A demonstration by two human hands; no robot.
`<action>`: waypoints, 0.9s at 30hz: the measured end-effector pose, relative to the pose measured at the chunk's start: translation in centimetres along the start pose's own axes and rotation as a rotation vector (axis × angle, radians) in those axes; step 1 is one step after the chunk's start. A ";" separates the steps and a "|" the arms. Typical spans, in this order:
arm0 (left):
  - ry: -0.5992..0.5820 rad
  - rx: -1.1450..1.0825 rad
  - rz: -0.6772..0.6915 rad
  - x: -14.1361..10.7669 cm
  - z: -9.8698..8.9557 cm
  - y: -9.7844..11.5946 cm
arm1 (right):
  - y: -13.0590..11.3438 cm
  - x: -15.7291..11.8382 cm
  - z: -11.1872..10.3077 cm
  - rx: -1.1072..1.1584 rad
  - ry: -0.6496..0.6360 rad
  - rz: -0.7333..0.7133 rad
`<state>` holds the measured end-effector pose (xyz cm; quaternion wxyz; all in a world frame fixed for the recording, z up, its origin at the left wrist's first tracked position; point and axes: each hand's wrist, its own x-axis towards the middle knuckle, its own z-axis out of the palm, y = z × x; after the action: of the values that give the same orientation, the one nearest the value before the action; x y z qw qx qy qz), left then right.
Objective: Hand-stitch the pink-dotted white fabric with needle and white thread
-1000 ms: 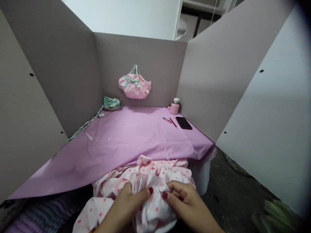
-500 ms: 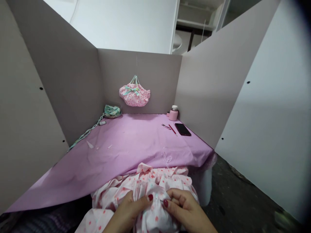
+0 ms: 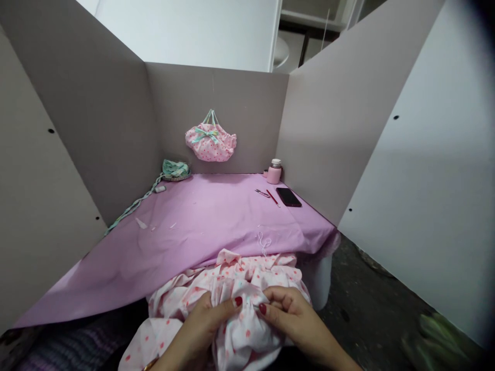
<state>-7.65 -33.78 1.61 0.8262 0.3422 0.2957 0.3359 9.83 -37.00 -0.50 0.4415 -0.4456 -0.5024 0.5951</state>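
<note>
White-pink cloth with red polka dots (image 3: 247, 335) lies gathered in folds at the table's near edge and over my lap. My left hand (image 3: 207, 319) is closed on a bunched part of it, thumb on top. A short way to the right, my right hand (image 3: 288, 312) pinches the same cloth between thumb and curled fingers. Whether a needle or thread is in that pinch I cannot tell. A loose white thread (image 3: 264, 241) lies on the table just beyond the cloth.
Grey panels enclose the purple-covered table (image 3: 209, 216). A pink dotted pouch (image 3: 212, 147) hangs at the back. A phone (image 3: 288, 197), a red pencil-like stick (image 3: 273, 198), small snips (image 3: 262, 193) and a pink bottle (image 3: 274, 173) sit right. Green fabric strips (image 3: 176, 169) lie back left.
The whole scene has shifted slightly upward and left in view. Both hands keep their grip on the cloth, with little change in their position.
</note>
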 end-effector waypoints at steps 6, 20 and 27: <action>-0.023 0.003 0.014 -0.3 0.3 0.0 | 0.1 -0.1 -0.1 0.035 -0.003 0.022; -0.013 0.041 0.007 -0.3 0.8 0.2 | 0.7 0.3 0.8 0.236 0.033 0.021; 0.102 0.006 0.008 -0.7 0.7 0.7 | 0.9 0.2 0.5 0.231 0.038 0.038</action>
<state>-7.84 -34.24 2.72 0.8076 0.3283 0.3371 0.3555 9.25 -37.04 -1.35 0.4879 -0.4125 -0.4136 0.6486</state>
